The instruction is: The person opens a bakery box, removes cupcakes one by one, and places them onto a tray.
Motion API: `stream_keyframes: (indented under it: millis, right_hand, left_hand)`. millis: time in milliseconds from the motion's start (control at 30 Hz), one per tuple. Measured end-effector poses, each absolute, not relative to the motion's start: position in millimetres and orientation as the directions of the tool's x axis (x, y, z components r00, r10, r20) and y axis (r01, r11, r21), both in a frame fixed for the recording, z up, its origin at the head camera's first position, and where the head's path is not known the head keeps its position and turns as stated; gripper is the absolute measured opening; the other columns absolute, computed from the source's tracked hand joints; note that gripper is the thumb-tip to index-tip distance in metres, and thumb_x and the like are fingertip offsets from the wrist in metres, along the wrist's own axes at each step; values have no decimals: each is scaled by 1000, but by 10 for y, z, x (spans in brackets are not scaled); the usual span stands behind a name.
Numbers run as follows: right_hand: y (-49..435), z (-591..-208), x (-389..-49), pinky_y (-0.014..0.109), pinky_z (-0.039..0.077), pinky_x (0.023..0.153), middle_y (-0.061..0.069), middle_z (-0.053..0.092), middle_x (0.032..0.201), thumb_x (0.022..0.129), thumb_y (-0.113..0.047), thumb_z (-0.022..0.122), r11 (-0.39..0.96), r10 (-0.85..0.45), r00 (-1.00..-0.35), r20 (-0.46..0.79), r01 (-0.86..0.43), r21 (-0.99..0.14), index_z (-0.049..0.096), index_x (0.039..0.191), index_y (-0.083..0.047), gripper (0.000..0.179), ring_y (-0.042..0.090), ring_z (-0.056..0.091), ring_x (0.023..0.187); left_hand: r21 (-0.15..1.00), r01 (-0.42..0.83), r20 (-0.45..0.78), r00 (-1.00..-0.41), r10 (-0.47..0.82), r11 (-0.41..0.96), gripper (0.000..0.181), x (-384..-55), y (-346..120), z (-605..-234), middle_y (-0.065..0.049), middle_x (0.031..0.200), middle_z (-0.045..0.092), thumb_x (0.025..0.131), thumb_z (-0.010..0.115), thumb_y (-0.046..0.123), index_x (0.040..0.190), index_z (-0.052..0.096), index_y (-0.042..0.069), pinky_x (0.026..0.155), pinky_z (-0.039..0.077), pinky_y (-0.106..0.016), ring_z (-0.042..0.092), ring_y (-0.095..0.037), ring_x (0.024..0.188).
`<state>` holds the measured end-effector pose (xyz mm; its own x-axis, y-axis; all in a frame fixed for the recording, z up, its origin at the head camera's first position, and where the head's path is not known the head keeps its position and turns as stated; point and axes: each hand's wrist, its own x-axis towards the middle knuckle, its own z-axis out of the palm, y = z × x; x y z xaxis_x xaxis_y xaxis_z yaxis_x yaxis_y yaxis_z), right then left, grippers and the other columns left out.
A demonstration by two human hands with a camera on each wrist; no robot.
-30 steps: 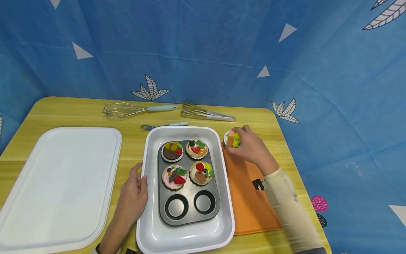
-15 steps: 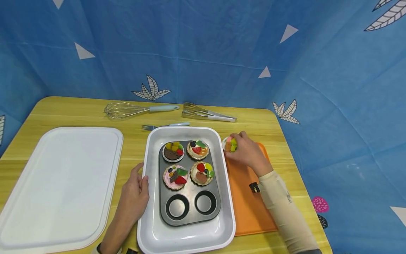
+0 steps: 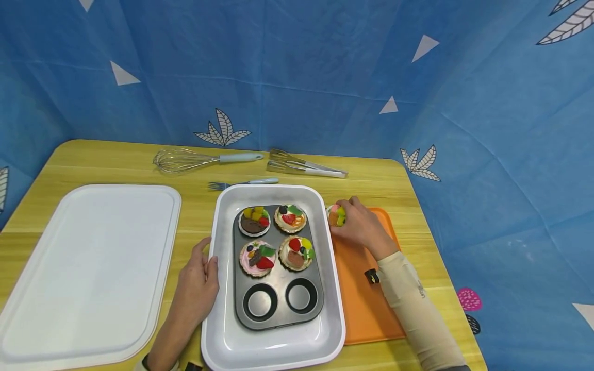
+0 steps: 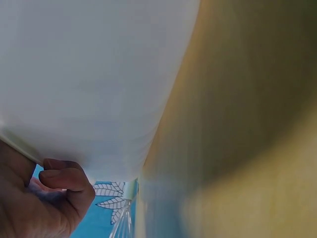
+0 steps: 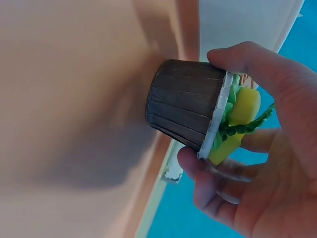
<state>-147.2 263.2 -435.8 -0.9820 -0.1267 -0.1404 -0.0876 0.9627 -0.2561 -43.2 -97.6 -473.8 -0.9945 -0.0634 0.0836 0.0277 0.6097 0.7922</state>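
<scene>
My right hand (image 3: 359, 225) grips a toy cupcake (image 5: 188, 101) by its rim, thumb on one side and fingers on the other. The cupcake has a dark brown pleated cup, with yellow, green and pink topping, and is just over the far left corner of the orange board (image 3: 366, 299). My left hand (image 3: 197, 283) holds the left rim of a deep white tray (image 3: 274, 355), thumb at the rim. In the tray lies a dark muffin tin (image 3: 280, 288). Several fruit-topped tarts, among them a pink one (image 3: 257, 258), fill its far cups; the near two cups are bare.
A white lidded-looking board (image 3: 93, 273) lies at the left. Behind the tray are a whisk (image 3: 181, 161), a fork (image 3: 243, 183) and tongs (image 3: 306, 167). A blue printed cloth (image 3: 297, 77) hangs behind the wooden table (image 3: 385, 180).
My right hand has shifted left and slightly nearer with the cupcake, closer to the tray's right rim. The left hand and tray stay about the same.
</scene>
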Motion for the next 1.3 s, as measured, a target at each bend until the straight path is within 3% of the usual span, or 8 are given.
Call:
stream_keyframes:
  millis: [533, 867, 1067, 1300]
  right_hand:
    - [2627, -4324, -1471, 47, 50, 77, 18, 50, 118, 85, -43, 72, 969, -106, -977, -183, -61, -238, 52, 141, -7, 69, 29, 55, 84]
    - [2615, -4249, -1431, 45, 50, 76, 19, 49, 127, 86, -47, 71, 972, -97, -966, -238, -42, -229, 41, 151, -6, 82, 28, 56, 87]
    - [2604, -4170, -1380, 53, 49, 89, 23, 47, 139, 84, -48, 76, 975, -83, -962, -260, -25, -219, 37, 153, -6, 89, 36, 59, 103]
    - [2529, -3968, -1255, 59, 44, 97, 27, 43, 143, 82, -40, 80, 989, -50, -971, -234, -16, -147, 39, 151, -1, 89, 45, 50, 120]
  left_hand:
    - [792, 34, 87, -994, -58, 610, 46, -435, -972, -4736, -5, 73, 51, 102, 52, 9, 145, 42, -3, 58, 42, -31, 49, -17, 62]
    - [787, 33, 81, -995, -50, 616, 46, -431, -991, -4732, -5, 74, 50, 102, 51, 9, 144, 41, -3, 60, 42, -33, 49, -18, 63]
    - [790, 2, 46, -997, -56, 613, 46, -420, -986, -4725, -6, 75, 49, 103, 50, 11, 146, 40, -2, 59, 41, -33, 49, -19, 64]
    - [793, 19, 65, -996, -53, 608, 46, -427, -988, -4726, -6, 74, 48, 102, 51, 10, 145, 41, -3, 59, 41, -32, 48, -18, 63]
